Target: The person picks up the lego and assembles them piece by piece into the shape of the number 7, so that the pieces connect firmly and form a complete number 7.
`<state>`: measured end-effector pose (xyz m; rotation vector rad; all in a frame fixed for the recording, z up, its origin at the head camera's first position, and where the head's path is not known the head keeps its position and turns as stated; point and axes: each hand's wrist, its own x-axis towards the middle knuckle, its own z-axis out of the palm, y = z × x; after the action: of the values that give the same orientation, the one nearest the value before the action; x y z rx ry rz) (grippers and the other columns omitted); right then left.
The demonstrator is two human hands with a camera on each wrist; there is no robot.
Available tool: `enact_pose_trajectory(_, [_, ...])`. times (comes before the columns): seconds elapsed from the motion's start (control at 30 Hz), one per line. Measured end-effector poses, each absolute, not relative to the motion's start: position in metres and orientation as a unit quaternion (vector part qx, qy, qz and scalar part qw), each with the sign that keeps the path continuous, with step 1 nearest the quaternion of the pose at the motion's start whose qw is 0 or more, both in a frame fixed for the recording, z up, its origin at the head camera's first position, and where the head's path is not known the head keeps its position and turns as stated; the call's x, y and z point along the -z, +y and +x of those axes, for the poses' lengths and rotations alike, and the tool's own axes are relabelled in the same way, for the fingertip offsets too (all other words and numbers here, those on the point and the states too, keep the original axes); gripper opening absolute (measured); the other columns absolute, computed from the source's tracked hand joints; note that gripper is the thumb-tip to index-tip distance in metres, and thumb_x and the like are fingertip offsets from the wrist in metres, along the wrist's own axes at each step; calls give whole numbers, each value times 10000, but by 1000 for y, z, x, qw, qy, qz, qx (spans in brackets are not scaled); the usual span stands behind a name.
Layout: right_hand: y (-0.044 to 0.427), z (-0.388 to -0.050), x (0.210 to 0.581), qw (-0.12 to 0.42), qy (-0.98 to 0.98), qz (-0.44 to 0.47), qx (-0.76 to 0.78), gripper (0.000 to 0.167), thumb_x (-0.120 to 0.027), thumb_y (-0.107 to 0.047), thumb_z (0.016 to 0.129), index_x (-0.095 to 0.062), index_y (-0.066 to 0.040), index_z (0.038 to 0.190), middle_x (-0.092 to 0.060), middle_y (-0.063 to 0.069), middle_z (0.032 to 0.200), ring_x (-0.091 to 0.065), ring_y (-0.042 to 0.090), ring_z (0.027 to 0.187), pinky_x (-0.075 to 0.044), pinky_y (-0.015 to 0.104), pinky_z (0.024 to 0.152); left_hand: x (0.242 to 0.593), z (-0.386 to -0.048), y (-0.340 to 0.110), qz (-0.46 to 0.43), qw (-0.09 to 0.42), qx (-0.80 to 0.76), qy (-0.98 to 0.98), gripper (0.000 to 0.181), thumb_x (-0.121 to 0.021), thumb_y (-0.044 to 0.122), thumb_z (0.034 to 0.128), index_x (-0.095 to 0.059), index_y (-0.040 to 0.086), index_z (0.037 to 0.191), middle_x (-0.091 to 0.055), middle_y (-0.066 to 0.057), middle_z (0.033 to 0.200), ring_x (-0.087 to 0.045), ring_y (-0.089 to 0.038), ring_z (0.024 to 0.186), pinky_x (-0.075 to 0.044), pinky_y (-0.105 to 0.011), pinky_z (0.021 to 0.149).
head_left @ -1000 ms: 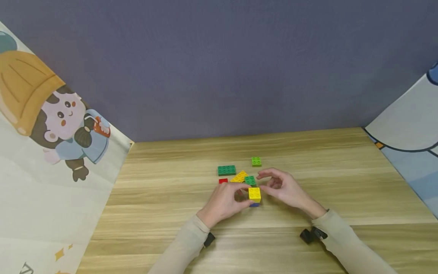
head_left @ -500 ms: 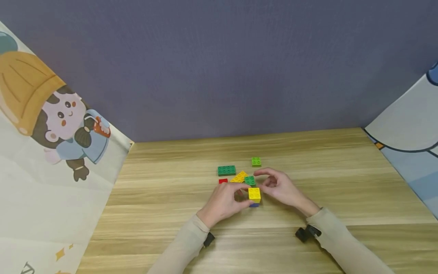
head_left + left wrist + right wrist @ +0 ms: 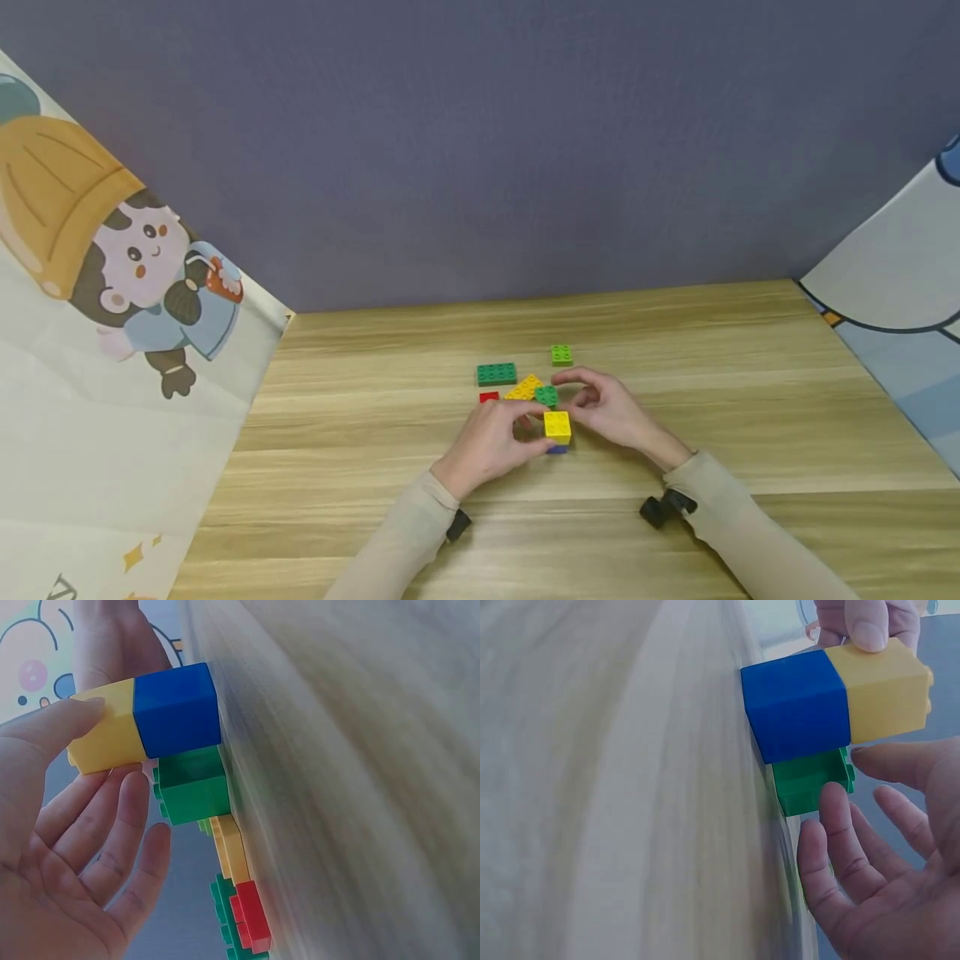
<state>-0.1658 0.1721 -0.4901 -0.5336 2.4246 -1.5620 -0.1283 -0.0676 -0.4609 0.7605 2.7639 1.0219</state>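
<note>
The left hand (image 3: 491,443) pinches a yellow brick (image 3: 557,427) between thumb and fingers. Beneath that brick, joined to it, is a blue brick (image 3: 557,449); both wrist views show the pair, the blue one (image 3: 177,711) against the tabletop. Just behind the stack lies a green brick (image 3: 546,395), tipped on its side in the right wrist view, where its hollow underside (image 3: 807,780) shows. At the stack's right, the right hand (image 3: 617,411) has its fingers loosely bent around the far side of the green brick, holding nothing; whether a fingertip touches it, I cannot tell.
Behind the left hand lie a red brick (image 3: 489,397), a flat yellow brick (image 3: 524,388) and a dark green brick (image 3: 497,374). A lime brick (image 3: 561,356) sits farther back on the wooden table (image 3: 360,400), before a grey-blue wall (image 3: 525,150).
The right hand has moved a little left, closer to the green brick, which has shifted very slightly. The left hand keeps its pinch on the yellow brick, and the stack has barely moved.
</note>
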Motion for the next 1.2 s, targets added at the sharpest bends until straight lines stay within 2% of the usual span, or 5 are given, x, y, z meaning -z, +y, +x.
enact_pose_trajectory(0.47, [169,-171,494,127,823,-179,523,504,-740,-25,949,-602,28,1430,-619,272,1448,-716,175,890,-576,230,750,461,-127,-67,251,46,-341,905,390,-871,370,906,-791,212,1253,-814,50,1063,-698,-46,865,-525,-178,750])
enact_pose_trajectory(0.87, [168,-173,497,129,837,-164,505,467,-731,-30,953,-633,-9,1409,-645,249,1423,-697,170,883,-559,241,723,461,-127,-69,242,48,-349,904,412,-870,377,905,-787,181,1258,-811,36,1062,-719,-82,877,-525,-178,735])
enact_pose_trajectory(1.2, [169,-173,497,125,842,-144,504,456,-747,-77,949,-650,-44,1394,-673,210,1394,-685,177,852,-547,246,712,463,-127,-69,245,44,-351,903,409,-872,372,904,-787,180,1255,-810,35,1046,-704,-62,846,-512,-170,697])
